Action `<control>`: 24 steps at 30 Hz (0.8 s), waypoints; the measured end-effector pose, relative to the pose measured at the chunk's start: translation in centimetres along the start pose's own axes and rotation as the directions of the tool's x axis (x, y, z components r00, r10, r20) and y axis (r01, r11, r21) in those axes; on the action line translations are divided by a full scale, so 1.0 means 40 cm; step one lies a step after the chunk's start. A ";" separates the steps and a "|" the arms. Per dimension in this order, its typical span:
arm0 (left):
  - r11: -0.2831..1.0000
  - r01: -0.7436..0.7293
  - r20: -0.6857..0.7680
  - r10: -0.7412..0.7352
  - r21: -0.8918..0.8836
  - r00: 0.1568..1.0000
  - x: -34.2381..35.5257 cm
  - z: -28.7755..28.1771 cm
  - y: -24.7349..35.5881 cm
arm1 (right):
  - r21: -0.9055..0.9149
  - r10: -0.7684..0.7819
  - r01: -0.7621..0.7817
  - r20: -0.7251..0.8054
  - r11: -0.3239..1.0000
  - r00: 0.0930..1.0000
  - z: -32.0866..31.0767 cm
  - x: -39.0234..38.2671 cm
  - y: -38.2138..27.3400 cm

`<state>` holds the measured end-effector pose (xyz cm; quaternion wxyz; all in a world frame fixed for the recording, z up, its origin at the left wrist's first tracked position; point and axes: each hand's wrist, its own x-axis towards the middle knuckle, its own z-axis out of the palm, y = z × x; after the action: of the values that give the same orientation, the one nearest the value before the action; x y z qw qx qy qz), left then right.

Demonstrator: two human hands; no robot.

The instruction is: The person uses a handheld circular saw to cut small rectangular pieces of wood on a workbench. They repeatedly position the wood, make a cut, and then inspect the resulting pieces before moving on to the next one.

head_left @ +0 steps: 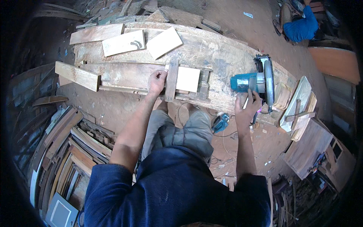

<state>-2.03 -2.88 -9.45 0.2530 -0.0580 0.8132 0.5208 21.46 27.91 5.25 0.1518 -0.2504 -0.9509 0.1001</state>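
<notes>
My left hand (157, 81) is closed at the edge of a dark wooden strip (171, 85), which lies crosswise over a pale board (188, 79) on the workbench (221, 56). The thumb and fingers pinch the strip's left side. Further right, a blue circular saw (245, 82) rests on the bench, its dark base plate and guard on the right side. Just below the saw's body is my right hand (249, 108), with thumb and fingers apart and fingertips close to or touching it. Whether a pale sliver between thumb and finger is a separate object cannot be told.
Loose boards (124, 42) lie along the bench's far left, and another plank (78, 75) juts off its left end. Wood pieces (297, 104) lean at the right end. A second blue power tool (221, 123) and cords lie on the floor. A person in blue (301, 26) sits far right.
</notes>
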 end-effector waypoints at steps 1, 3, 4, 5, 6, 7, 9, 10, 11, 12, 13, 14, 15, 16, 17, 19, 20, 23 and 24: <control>0.998 0.011 0.009 -0.011 -0.060 1.000 -0.001 0.000 -0.001 | 0.071 0.044 -0.041 -0.034 0.997 0.998 0.001 0.002 0.015; 0.999 0.023 -0.004 -0.023 -0.040 1.000 0.002 -0.006 -0.015 | 0.214 0.140 -0.119 -0.085 0.970 0.987 0.010 0.005 0.056; 0.999 -0.043 -0.040 0.043 -0.012 0.998 0.003 -0.004 -0.027 | 0.132 0.115 -0.105 -0.074 0.986 0.991 0.015 0.009 0.089; 0.994 -0.109 -0.074 0.110 0.019 0.991 0.004 -0.003 -0.039 | 0.162 0.170 -0.172 0.021 0.972 0.985 0.024 0.007 0.119; 0.992 -0.122 -0.083 0.125 0.030 0.989 0.014 0.004 -0.033 | 0.181 0.222 -0.239 0.109 0.954 0.969 0.040 0.006 0.152; 0.991 -0.131 -0.085 0.134 0.039 0.987 0.013 0.013 -0.021 | 0.186 0.274 -0.311 0.201 0.932 0.941 0.052 -0.002 0.194; 0.987 -0.138 -0.074 0.145 0.082 0.987 -0.003 0.012 -0.004 | 0.180 0.186 -0.229 0.227 0.957 0.956 0.087 0.002 0.262; 0.985 -0.140 -0.071 0.148 0.104 0.986 -0.008 0.012 0.004 | 0.198 0.184 -0.231 0.229 0.953 0.956 0.067 0.026 0.252; 0.982 -0.143 -0.064 0.152 0.127 0.986 -0.009 0.011 0.013 | 0.214 0.185 -0.235 0.231 0.948 0.955 0.042 0.050 0.243; 0.972 -0.216 -0.067 0.223 0.092 0.973 -0.005 0.004 -0.005 | 0.293 0.233 -0.298 0.237 0.908 0.943 -0.001 0.083 0.222; 0.974 -0.200 -0.066 0.208 0.106 0.976 0.004 0.001 -0.011 | 0.369 0.285 -0.358 0.237 0.858 0.929 -0.040 0.114 0.203; 0.976 -0.182 -0.057 0.190 0.120 0.980 0.008 0.000 -0.018 | 0.553 0.256 -0.323 0.196 0.768 0.947 -0.066 0.117 0.214; 0.978 -0.159 -0.055 0.167 0.137 0.984 0.010 -0.008 -0.026 | 0.578 0.349 -0.415 0.229 0.703 0.909 -0.121 0.105 0.169; 0.981 -0.150 -0.023 0.154 0.126 0.988 0.024 -0.005 -0.020 | 0.673 0.423 -0.478 0.262 0.564 0.868 -0.174 0.066 0.125; 0.985 -0.129 0.004 0.129 0.112 0.992 0.029 -0.003 -0.016 | 0.745 0.479 -0.526 0.314 0.411 0.820 -0.222 0.022 0.080; 0.984 -0.124 0.029 0.122 0.127 0.992 0.038 -0.006 -0.031 | 0.840 0.522 -0.480 0.300 0.252 0.798 -0.283 -0.045 -0.008; 0.979 -0.141 0.026 0.139 0.148 0.990 0.052 -0.011 -0.050 | 0.879 0.542 -0.445 0.295 0.168 0.787 -0.299 -0.078 -0.047; 0.970 -0.163 0.060 0.154 0.182 0.986 0.049 0.003 -0.034 | 0.874 0.536 -0.480 0.372 0.073 0.758 -0.314 -0.189 -0.110; 0.979 -0.161 0.052 0.155 0.126 0.986 0.072 -0.011 -0.073 | 0.869 0.531 -0.490 0.384 0.069 0.755 -0.309 -0.221 -0.140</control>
<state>-3.65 -4.09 -13.06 0.2312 0.0343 0.8420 0.4863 30.48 20.06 16.19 0.2397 -0.4280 -0.5460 0.6792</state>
